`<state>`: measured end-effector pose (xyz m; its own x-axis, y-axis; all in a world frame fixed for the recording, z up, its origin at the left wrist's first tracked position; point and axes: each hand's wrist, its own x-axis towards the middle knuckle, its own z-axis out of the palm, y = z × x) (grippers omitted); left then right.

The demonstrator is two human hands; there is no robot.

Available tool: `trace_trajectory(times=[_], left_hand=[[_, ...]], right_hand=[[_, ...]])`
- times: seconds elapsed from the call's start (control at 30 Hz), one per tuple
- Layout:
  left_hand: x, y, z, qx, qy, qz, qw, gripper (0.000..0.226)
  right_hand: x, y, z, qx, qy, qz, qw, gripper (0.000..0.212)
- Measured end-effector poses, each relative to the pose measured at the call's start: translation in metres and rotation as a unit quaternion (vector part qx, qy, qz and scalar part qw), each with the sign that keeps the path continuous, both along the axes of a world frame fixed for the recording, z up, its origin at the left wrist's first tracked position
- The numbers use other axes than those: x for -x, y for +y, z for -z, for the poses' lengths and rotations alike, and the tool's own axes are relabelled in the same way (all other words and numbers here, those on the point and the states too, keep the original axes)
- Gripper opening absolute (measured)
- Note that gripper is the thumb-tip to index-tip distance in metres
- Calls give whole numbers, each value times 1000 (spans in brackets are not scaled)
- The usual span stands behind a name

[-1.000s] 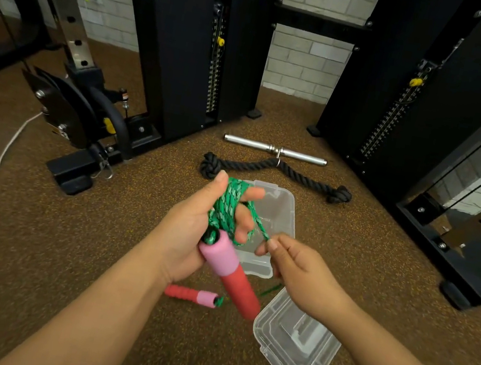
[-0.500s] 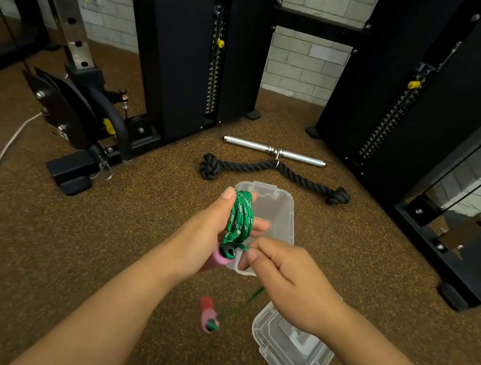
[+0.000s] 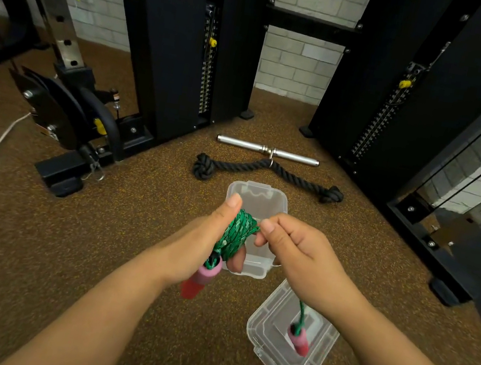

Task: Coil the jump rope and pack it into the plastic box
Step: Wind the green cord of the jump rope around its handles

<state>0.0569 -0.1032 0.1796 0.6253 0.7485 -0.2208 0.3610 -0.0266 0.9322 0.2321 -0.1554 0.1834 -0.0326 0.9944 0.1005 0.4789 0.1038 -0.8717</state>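
we see the box [image 3: 256, 265] on the floor [image 3: 92, 252] ahead, its lid [image 3: 268, 348] nearer and right, the tricep rope [image 3: 267, 171] behind.

a gym: cable machine [image 3: 174, 42], rubber floor [image 3: 29, 241], rope attachment [image 3: 267, 171].

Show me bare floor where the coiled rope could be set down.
Bare floor lies left of the left hand, between the machine base and the box. Crowded: ahead, black rope and bar; lower right, the lid.
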Motion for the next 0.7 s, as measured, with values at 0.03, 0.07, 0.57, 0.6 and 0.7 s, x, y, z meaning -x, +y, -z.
trace_trajectory(times=[0.03,0.07,0.57,0.6,0.7], left_hand=[[0,0,0,-3,14,2,1000,90],[0,0,0,-4,25,7,1000,83],[-7,3,3,86,-111,-70,988,40],[-6,2,2,103,-122,-71,985,40],[-9,0,0,160,-167,-91,969,42]], right_hand=[[0,1,1,2,3,4,1000,32],[-1,3,0,4,12,9,1000,36],[-16,12,5,28,83,24,996,20],[-15,12,3,25,78,37,996,19],[-12,11,3,35,80,66,994,20]])
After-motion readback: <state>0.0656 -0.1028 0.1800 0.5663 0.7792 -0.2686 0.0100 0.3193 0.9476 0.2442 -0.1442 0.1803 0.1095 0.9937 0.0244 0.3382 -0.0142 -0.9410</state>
